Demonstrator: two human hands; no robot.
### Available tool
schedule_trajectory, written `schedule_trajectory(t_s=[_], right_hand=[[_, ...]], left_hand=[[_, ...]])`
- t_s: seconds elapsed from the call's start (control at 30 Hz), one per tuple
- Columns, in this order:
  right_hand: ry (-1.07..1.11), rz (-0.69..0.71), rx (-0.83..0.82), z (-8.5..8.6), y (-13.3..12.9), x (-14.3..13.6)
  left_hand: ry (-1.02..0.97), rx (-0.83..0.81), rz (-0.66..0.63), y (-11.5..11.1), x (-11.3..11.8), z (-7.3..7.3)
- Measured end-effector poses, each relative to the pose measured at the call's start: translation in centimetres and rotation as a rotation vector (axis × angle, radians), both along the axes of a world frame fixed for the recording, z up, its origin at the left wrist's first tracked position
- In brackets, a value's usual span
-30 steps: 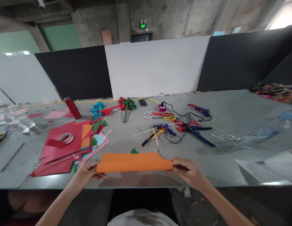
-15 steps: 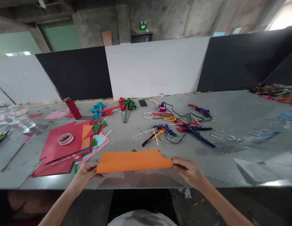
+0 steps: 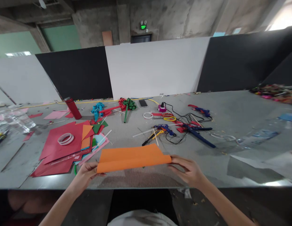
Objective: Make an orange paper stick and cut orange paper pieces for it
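An orange sheet of paper (image 3: 134,157), its near edge folded over, is stretched between my hands above the front of the table. My left hand (image 3: 87,172) pinches its left end with thumb and fingers. At the opposite end, my right hand (image 3: 187,171) pinches the near right corner. A stack of red paper (image 3: 61,147) lies left of my left hand, with a roll of clear tape (image 3: 65,139) on top. Beyond the orange sheet are a blue glue gun (image 3: 164,128) and a yellow-and-black cutter (image 3: 152,137).
Blue pliers (image 3: 199,135) and tangled cables lie mid-table. Further back are a red bottle (image 3: 73,108), paper flowers (image 3: 128,105) and a phone (image 3: 143,103). Plastic bottles (image 3: 257,138) lie at the right; white paper (image 3: 261,169) is at the right front. Someone's leg shows below the table at left.
The orange sheet's right side has risen slightly, tilting it, and its far edge has moved a little away from me. Both hands keep their pinch. White paper at the right has shifted.
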State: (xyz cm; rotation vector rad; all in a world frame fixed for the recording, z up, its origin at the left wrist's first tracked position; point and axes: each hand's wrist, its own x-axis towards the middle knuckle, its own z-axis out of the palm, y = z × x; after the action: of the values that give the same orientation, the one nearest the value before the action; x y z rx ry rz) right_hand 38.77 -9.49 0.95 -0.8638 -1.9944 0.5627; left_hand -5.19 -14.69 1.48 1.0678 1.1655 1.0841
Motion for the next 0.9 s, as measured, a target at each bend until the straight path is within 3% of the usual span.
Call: schedule_trajectory(t_s=[0.23, 0.43, 0.67, 0.9], right_hand=[[0.079, -0.229, 0.154, -1.5, 0.5, -0.4], [0.086, -0.253, 0.171, -0.9, 0.3, -0.8], [0.121, -0.225, 0.328, -1.2, 0.5, -0.5], [0.142, -0.233, 0.165, -1.2, 0.3, -0.7]], left_hand=[[-0.069, -0.004, -0.037, 0.0, 0.6, -0.1], [-0.108, -0.002, -0.044, 0.2, 1.1, 0.1], [-0.175, -0.063, -0.033, 0.4, 1.3, -0.5], [-0.202, -0.080, -0.036, 0.5, 1.4, -1.0]])
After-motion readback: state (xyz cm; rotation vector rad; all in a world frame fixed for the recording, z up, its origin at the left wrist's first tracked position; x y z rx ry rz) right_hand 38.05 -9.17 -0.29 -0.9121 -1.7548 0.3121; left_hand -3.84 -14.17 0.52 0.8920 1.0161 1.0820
